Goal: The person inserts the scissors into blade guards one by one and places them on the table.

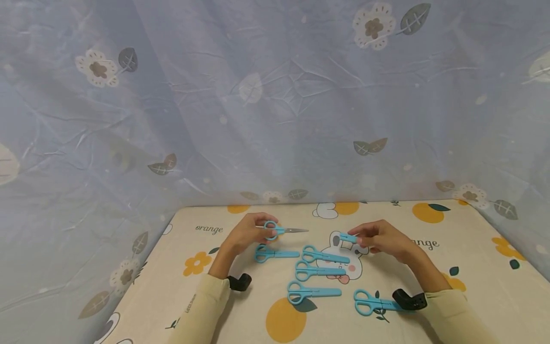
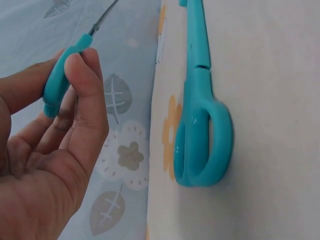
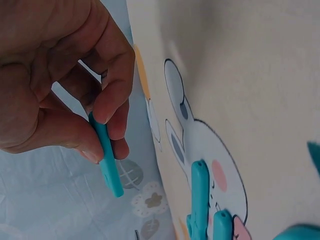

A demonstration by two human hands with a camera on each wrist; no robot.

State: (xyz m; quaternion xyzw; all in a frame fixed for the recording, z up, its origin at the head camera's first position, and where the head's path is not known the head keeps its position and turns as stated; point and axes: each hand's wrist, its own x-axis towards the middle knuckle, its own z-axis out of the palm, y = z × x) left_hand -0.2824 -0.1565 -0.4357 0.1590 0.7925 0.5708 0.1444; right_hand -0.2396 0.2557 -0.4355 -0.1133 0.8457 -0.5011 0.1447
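My left hand [image 1: 250,234] pinches light blue scissors [image 1: 280,230] by the handle loops between thumb and fingers. Their bare metal blades point right, toward my other hand. In the left wrist view, the handle [image 2: 59,80] is seen edge-on in the grip. Thumb and fingertips of my right hand [image 1: 384,240] pinch a small blue blade cover [image 1: 347,237], its free end toward the scissors. The right wrist view shows this cover [image 3: 106,160] held above the cloth. A gap separates blades and cover. Below the left hand lie covered scissors [image 1: 275,254].
More covered blue scissors lie on the patterned tablecloth [image 1: 240,315]: two pairs over the printed rabbit, one pair [image 1: 314,292] nearer the front. Another pair [image 1: 374,303] is partly hidden beneath the right wrist camera [image 1: 409,300]. A floral blue curtain [image 1: 275,119] hangs behind the table.
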